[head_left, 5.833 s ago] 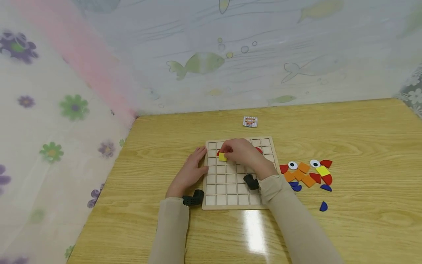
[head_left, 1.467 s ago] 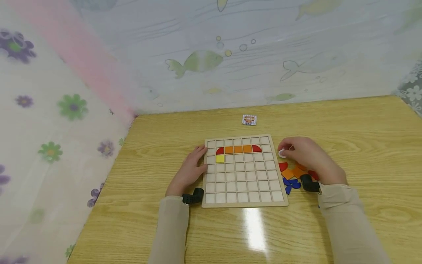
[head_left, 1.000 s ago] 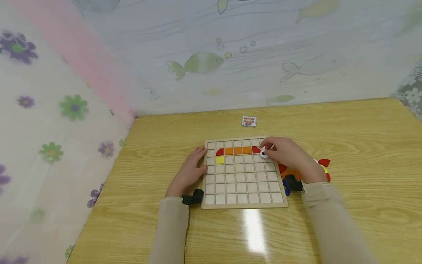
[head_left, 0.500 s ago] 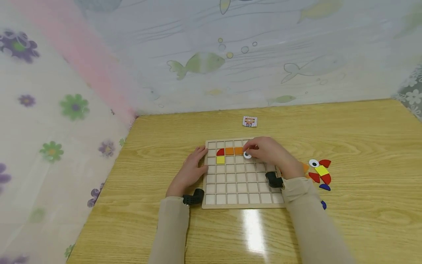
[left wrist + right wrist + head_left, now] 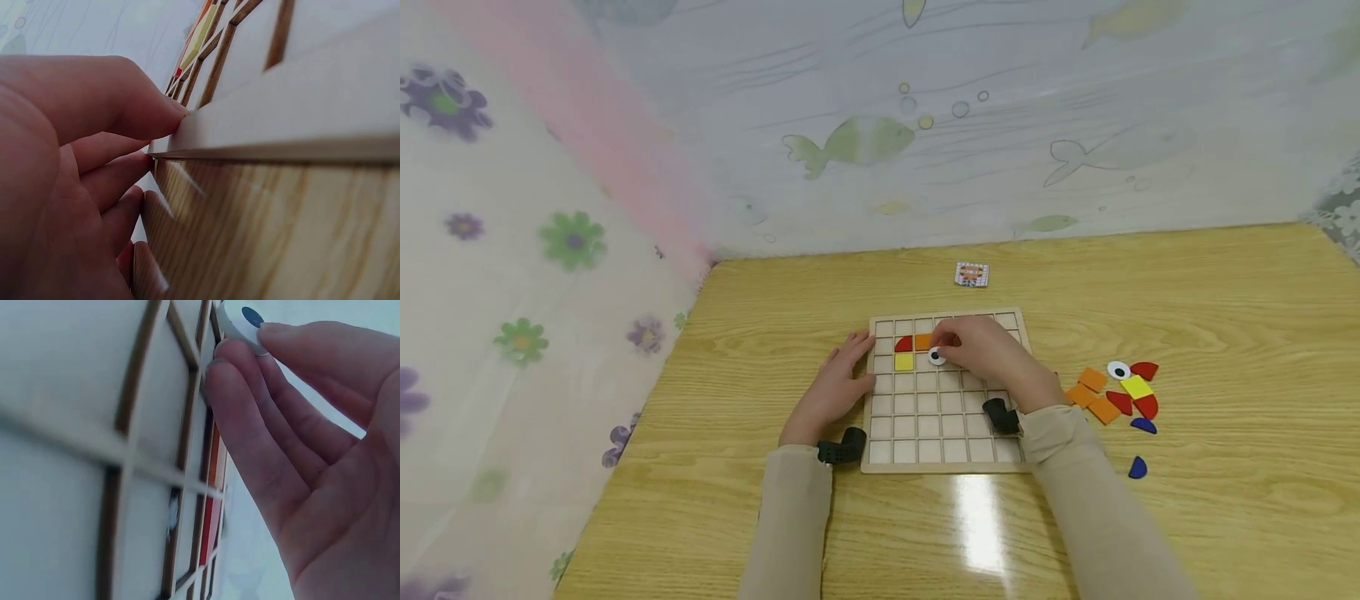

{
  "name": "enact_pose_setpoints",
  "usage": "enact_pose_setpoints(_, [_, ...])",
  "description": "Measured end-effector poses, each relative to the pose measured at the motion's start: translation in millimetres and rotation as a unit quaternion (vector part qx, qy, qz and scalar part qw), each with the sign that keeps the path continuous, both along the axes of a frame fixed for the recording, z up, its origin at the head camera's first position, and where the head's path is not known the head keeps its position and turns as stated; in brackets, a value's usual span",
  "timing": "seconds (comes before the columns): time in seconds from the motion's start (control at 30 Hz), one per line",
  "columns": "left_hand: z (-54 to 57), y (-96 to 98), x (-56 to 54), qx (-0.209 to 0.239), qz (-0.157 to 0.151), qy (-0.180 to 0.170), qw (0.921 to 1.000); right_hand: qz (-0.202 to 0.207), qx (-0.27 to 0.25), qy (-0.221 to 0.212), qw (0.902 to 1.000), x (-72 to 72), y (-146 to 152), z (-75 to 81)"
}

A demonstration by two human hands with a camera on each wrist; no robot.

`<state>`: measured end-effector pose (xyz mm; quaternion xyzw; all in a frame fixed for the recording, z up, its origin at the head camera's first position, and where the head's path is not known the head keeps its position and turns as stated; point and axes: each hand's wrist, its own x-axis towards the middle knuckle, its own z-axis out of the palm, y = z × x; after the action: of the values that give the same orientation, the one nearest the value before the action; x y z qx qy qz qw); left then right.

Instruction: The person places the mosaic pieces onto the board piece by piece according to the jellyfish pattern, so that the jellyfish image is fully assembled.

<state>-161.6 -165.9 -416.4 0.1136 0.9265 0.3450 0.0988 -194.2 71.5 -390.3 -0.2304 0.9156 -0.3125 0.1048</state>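
My right hand (image 5: pixel 988 354) pinches a white disc with a black pupil, an eye piece (image 5: pixel 936 357), between thumb and fingers. In the right wrist view this eye piece (image 5: pixel 237 324) is close over the grid. It is two cells right of a yellow square (image 5: pixel 904 362) lying in the wooden grid board (image 5: pixel 951 469). Above the yellow square are a red rounded piece (image 5: pixel 904 343) and an orange square (image 5: pixel 922 342); my right hand hides the rest of that row. My left hand (image 5: pixel 831 390) rests along the board's left edge, its thumb (image 5: pixel 169 119) touching the frame.
Right of the board lie loose orange squares (image 5: pixel 1103 409), another eye piece (image 5: pixel 1118 370), a yellow square (image 5: pixel 1137 387), red pieces (image 5: pixel 1146 371) and blue pieces (image 5: pixel 1138 467). A small pattern card (image 5: pixel 972 274) lies behind the board, before the painted wall (image 5: pixel 850 200).
The yellow square, earlier in my right hand, now lies in the board. My right hand has taken an eye piece from the right-hand pieces and moved left over the grid. My left hand stays put.
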Motion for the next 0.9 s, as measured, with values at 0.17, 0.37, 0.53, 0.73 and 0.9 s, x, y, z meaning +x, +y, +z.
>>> enact_pose_setpoints(0.17, [0.0, 0.3, -0.5, -0.002, 0.000, -0.002, 1.0000, 0.002, 0.006, 0.022, 0.9997, 0.9, -8, -0.5])
enact_pose_setpoints(0.37, [-1.8, 0.2, -0.9, -0.012, -0.006, -0.001, 0.9999, 0.007, 0.027, 0.040, 0.9988, 1.4, -15, -2.9])
enact_pose_setpoints(0.53, [-1.6, 0.4, -0.5, -0.015, -0.004, 0.000, 0.9999, 0.000, 0.037, 0.039, 0.9985, 2.0, -19, -2.8])
enact_pose_setpoints(0.73, [-0.5, 0.4, 0.4, -0.012, -0.003, -0.001, 0.9999, -0.005, 0.054, 0.022, 0.9983, 2.9, -22, -2.2])
enact_pose_setpoints(0.9, [-0.7, -2.1, -0.3, -0.009, -0.002, 0.002, 1.0000, -0.007, 0.051, 0.039, 0.9979, 2.2, -24, -2.7])
